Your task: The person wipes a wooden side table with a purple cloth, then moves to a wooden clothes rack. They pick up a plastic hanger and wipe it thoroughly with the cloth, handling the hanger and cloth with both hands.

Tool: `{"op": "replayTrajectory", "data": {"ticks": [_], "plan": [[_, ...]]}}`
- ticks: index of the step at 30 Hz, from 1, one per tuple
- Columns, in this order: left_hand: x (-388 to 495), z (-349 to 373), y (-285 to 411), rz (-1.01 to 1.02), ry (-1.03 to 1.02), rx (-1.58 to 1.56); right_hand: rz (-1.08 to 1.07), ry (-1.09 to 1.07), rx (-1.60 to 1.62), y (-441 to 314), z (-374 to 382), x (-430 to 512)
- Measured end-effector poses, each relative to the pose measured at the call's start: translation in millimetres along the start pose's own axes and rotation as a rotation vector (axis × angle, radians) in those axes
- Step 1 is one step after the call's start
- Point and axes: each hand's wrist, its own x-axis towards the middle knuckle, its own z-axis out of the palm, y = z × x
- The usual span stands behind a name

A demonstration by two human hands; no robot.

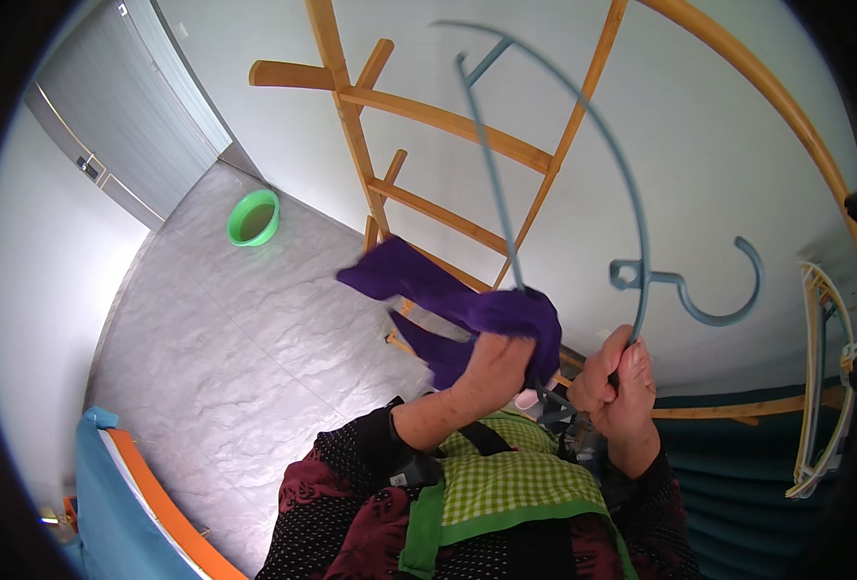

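Observation:
A blue-grey plastic clothes hanger point(641, 217) is raised in front of me, its hook pointing to the right. My right hand point(624, 384) is closed around the hanger's curved arm, a little below the hook. A purple cloth point(512, 310) is draped over the hanger's straight bar, near its lower end. At the cloth, my left hand point(497, 366) grips the fabric, with its fingers hidden in the folds. Two loose ends of the cloth swing out to the left and look blurred.
A wooden rack point(446, 119) with pegs stands against the white wall. On the floor to the left is a green basin point(254, 218) holding liquid. More hangers point(823, 377) hang at the right. A teal-covered, orange-edged piece point(128, 500) is at lower left, and a grey door point(120, 109) beyond.

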Motion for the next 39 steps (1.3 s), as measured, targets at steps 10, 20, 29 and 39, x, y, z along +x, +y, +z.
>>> {"op": "replayTrajectory", "data": {"ticks": [10,20,29,39], "plan": [[-2.8,-11.1,-13.7,0.223,-0.192,0.064,0.021,0.015,0.085,-7.3,7.4,7.2],[-4.0,-74.8,60.2,0.635,0.250,0.406,-0.035,0.044,-0.201,-2.1,-29.1,-12.9],[-0.3,-57.9,97.4,0.095,0.914,1.054,0.063,-0.011,-0.510,-12.1,-21.5,-7.6],[-3.3,-63.8,128.8,0.036,-0.390,1.053,0.043,-0.355,-0.876,-29.9,-11.6,-0.1]]}}
